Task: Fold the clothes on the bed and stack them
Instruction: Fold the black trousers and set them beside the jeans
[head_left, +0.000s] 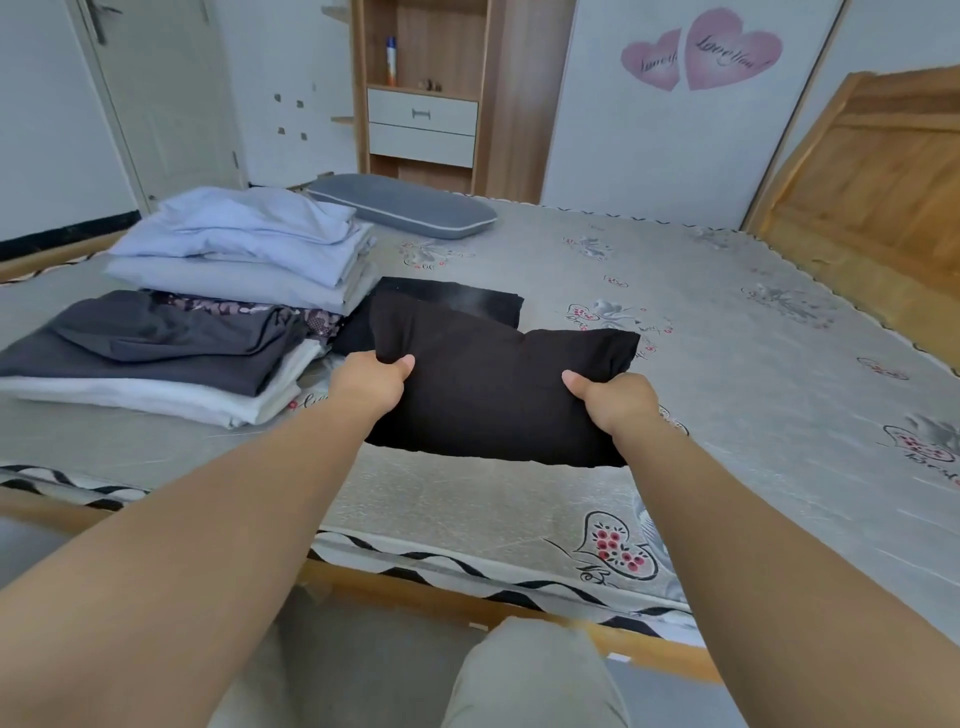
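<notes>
Two outstretched arms: I see the left hand and right hand gripping a folded black garment by its sides, thumbs on top, above the bed, its long axis left-right.

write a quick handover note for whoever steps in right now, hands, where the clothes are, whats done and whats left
Left hand and right hand: each grips one end of the folded black garment, held just above the mattress.
Done: two folded stacks at left, pale blue stack behind, dark grey and white stack in front.
Another black piece lies flat behind the held one.
Left: set the black garment on a stack, then deal with the flat black piece.
</notes>
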